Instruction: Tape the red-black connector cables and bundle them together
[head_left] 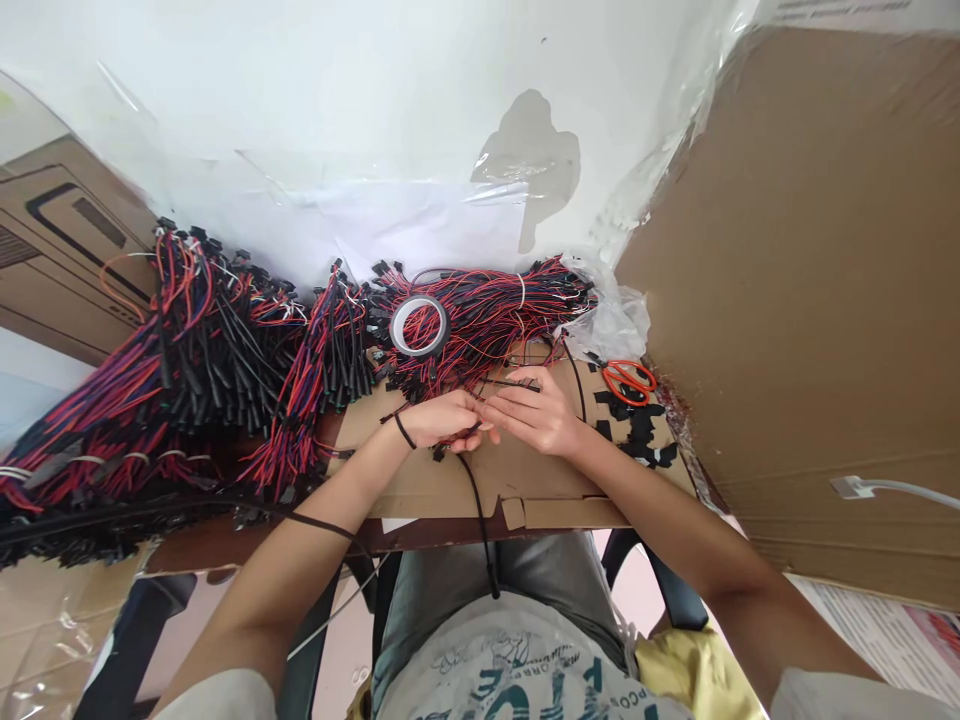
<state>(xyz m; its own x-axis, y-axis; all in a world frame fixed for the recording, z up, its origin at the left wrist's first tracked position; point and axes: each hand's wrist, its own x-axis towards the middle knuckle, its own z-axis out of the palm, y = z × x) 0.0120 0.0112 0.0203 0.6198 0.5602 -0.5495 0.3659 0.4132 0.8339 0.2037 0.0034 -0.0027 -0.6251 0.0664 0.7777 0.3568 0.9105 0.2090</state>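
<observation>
Over the cardboard sheet (427, 485), my left hand (450, 418) and my right hand (538, 414) meet, fingertips touching. The left fingers are closed around thin wires with a small black connector poking out below. My right hand is pinched as well, with a black cable end (517, 384) passing along its fingers; exactly what lies between the fingertips is hidden. From beneath my hands a black cable (478, 500) hangs over the table's edge towards my lap. Just behind lies a large tied bundle of red and black wires (487, 310), with a roll of tape (395, 328) resting on it.
Several wire bundles (210, 340) with black connectors heap up at the left. Orange-handled scissors (628, 382) and black tape pieces (641, 430) lie at the right, near a clear plastic bag (619, 315). A tall cardboard panel (810, 300) stands on the right, a white wall behind.
</observation>
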